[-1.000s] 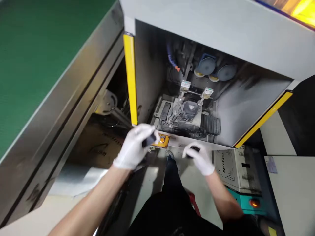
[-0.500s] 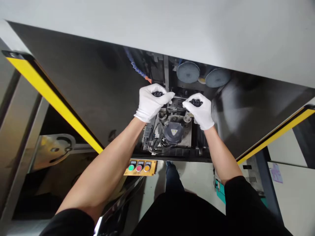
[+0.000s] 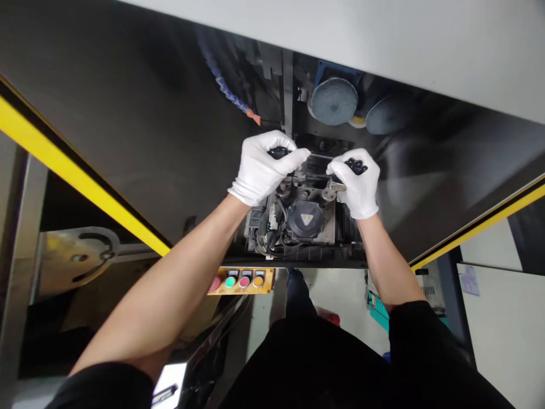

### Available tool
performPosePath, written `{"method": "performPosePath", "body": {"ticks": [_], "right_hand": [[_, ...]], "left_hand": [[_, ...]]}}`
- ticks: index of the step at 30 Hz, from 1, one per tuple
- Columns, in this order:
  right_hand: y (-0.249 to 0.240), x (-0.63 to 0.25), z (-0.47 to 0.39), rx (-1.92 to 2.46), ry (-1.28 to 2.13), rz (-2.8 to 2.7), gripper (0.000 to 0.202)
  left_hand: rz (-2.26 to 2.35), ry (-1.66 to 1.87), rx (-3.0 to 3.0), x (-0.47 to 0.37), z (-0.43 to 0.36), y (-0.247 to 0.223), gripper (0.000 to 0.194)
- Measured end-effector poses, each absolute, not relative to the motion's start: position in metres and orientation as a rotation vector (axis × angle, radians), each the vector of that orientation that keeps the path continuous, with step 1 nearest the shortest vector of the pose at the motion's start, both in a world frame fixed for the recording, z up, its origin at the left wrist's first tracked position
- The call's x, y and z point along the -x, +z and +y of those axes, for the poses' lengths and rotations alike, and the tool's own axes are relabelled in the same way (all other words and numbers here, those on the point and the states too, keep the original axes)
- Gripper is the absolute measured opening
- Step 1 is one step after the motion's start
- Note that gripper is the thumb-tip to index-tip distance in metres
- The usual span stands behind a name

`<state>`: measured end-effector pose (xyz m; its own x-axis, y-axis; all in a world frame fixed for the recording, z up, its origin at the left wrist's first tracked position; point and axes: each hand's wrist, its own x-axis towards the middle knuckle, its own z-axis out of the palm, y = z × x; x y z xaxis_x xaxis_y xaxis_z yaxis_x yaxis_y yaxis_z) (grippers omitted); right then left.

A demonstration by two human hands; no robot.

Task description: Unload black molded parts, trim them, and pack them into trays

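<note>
So both white-gloved hands are held inside a dark machine bay (image 3: pixel 149 113). A glossy black piece (image 3: pixel 279 152) is gripped by the left hand (image 3: pixel 260 167), with the fingers curled pretty snugly around it and the thumb stretched out toward the right. A second black piece (image 3: pixel 356 166), kinda knobbly on top, is cupped by the right hand (image 3: pixel 360 183), also in a narrow curl. What the pieces actually are can't be told, since they're mostly hidden in the hands. A metal fitting (image 3: pixel 336 186) is seen right by the right hand; whether it's touched can't be made out. Farther back, an orange nozzle (image 3: pixel 254 117) is carried on a blue segmented hose (image 3: pixel 231 95), with two gray discs (image 3: pixel 334 102) mounted off to the right. A yellow button panel (image 3: pixel 268 274) is fixed at the front edge.
</note>
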<state>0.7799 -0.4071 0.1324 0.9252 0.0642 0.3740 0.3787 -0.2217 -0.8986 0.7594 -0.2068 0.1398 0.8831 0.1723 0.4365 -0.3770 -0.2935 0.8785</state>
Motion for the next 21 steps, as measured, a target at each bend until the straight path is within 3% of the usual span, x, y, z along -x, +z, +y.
{"method": "performPosePath", "body": {"ticks": [11, 16, 21], "right_hand": [[0.124, -0.783, -0.414, 1.781, -0.314, -0.433, 0.016], [0.15, -0.789, -0.425, 1.92, -0.171, -0.538, 0.021], [0.18, -0.816, -0.422, 2.128, -0.007, -0.643, 0.032]], "left_hand": [[-0.242, 0.5, -1.914, -0.758, -0.201, 0.135, 0.027], [-0.313, 0.31, -1.997, -0.761, -0.19, 0.155, 0.022], [-0.414, 0.061, -2.336, -0.785, -0.187, 0.189, 0.043]]}}
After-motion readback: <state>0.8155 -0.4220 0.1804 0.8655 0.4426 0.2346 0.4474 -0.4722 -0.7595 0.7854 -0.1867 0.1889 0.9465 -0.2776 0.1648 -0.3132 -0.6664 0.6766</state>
